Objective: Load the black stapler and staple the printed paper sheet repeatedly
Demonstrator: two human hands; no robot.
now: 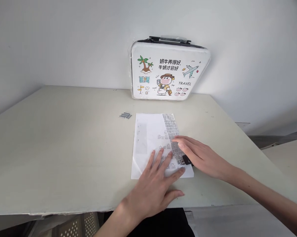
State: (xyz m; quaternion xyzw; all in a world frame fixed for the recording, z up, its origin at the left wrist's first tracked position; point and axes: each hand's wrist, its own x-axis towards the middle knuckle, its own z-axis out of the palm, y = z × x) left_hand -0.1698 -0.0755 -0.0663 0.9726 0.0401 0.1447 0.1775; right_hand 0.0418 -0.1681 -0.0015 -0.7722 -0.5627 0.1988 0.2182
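Observation:
A white sheet of paper (pixel 150 138) with faint print lies flat on the pale table (pixel 59 148). A strip of grey checkered pattern (pixel 170 126) runs down the sheet's right part. My left hand (pixel 153 187) rests flat on the sheet's near edge, fingers spread. My right hand (pixel 200 156) lies flat on the sheet's right side, fingers stretched over the patterned strip. A small dark object (pixel 187 161) peeks out from under my right hand; I cannot make out what it is.
A white carry case (pixel 168 70) with cartoon prints and a black handle leans against the wall at the table's back. Small metal staple strips (pixel 125 115) lie left of the sheet. The table's right edge (pixel 237 125) drops off beside my right arm.

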